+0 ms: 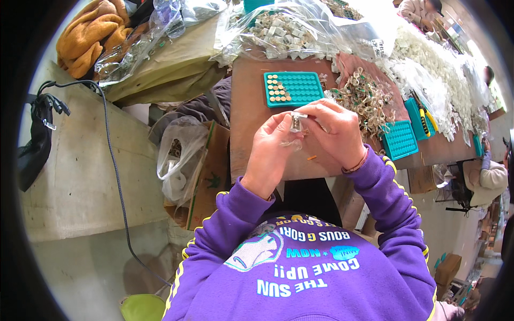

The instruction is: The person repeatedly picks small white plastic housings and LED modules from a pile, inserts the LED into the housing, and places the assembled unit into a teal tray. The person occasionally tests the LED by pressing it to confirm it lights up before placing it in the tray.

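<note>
Purple sleeves (230,222) (383,192) angle inward, hands (269,152) (340,134) pinching a small whitish piece (295,124).

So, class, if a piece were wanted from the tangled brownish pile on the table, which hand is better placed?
Probably the right hand: it lies nearer the tangled brownish pile, with the left hand on the far side. Both have fingers at the small white part, so neither looks free.

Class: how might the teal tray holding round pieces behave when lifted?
The teal tray would probably stay stiff, given its moulded-looking grid. It may dip leftward, since the round pieces cluster on its left. Those could spill if it tilts, as nothing covers them.
</note>
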A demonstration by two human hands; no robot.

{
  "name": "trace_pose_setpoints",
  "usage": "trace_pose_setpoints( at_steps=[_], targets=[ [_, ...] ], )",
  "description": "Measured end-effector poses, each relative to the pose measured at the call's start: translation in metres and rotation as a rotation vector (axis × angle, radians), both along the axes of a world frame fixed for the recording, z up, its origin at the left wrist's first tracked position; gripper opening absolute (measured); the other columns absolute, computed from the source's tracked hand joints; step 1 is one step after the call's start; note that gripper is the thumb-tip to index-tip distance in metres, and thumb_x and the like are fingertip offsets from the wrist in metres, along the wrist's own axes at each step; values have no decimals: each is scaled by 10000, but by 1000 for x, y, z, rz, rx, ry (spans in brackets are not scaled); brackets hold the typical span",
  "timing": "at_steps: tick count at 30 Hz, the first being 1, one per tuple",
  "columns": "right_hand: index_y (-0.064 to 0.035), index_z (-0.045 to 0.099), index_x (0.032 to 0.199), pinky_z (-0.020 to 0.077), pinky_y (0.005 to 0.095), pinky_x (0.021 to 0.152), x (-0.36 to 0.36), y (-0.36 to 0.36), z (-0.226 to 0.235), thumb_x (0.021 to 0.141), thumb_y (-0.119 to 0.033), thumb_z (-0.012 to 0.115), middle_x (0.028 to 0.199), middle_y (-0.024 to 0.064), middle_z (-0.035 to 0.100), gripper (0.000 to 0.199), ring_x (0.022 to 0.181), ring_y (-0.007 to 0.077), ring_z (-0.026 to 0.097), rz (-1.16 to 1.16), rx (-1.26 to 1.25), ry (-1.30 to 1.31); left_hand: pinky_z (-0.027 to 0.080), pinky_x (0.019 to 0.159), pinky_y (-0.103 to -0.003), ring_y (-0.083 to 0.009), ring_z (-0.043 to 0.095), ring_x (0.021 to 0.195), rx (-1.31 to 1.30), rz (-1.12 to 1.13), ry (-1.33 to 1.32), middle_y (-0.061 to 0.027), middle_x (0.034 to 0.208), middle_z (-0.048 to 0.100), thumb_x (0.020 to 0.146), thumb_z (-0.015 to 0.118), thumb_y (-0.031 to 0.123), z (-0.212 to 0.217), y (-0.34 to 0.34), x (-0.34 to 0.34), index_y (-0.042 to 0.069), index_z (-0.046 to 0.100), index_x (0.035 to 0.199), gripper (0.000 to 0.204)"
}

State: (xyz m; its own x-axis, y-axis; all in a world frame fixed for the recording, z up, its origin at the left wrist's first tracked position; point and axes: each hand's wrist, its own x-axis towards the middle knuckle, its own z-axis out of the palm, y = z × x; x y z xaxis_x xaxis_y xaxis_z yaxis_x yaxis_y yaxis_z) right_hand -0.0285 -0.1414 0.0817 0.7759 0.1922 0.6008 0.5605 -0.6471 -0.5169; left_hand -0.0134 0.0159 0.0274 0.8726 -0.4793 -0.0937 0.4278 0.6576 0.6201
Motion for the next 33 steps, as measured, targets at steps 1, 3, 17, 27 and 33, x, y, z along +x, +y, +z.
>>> trace_pose_setpoints(
  at_steps=[1, 3, 17, 27, 33],
  targets=[
    [-18, 693, 949, 565, 296, 697, -1, 0, 1, 770, -12, 710, 878, 97, 687, 180, 773, 203, 686, -32, 30, 49, 501, 865, -325, -146, 621, 944, 27, -13, -2, -45, 1018, 652, 999, 543, 220, -1, 1, 1, 47, 572, 1159, 238],
    [6, 684, 913, 561, 247, 693, -2, 1, 0, 772, 28, 707, 862, 93, 690, 145, 779, 150, 689, -76, 133, 135, 508, 844, -325, -135, 614, 916, -39, -105, -11, -40, 999, 652, 990, 560, 222, -5, 4, 4, 50, 575, 1152, 236],
    [-17, 727, 1006, 538, 249, 668, 2, -16, -7, 801, -22, 707, 885, 76, 716, 206, 754, 101, 656, 160, 518, 514, 495, 724, -318, -119, 588, 810, -273, -372, 135, -7, 1035, 620, 958, 576, 163, -5, 20, 9, 72, 533, 1234, 294],
    [-43, 675, 1120, 565, 340, 730, -11, 5, -7, 829, -97, 687, 1006, 127, 693, 296, 882, 277, 689, 86, -20, -48, 511, 822, -324, -140, 606, 927, -170, -136, 42, -31, 1061, 629, 983, 560, 185, 3, 14, -5, 84, 550, 1195, 236],
    [-9, 655, 1100, 559, 353, 729, -6, 1, -5, 781, -108, 715, 1019, 109, 674, 340, 856, 267, 674, 146, -220, -211, 457, 979, -372, -168, 582, 1084, -401, -197, 84, -45, 1167, 616, 1010, 519, 245, -2, 5, -10, 85, 546, 1227, 272]
  ],
)
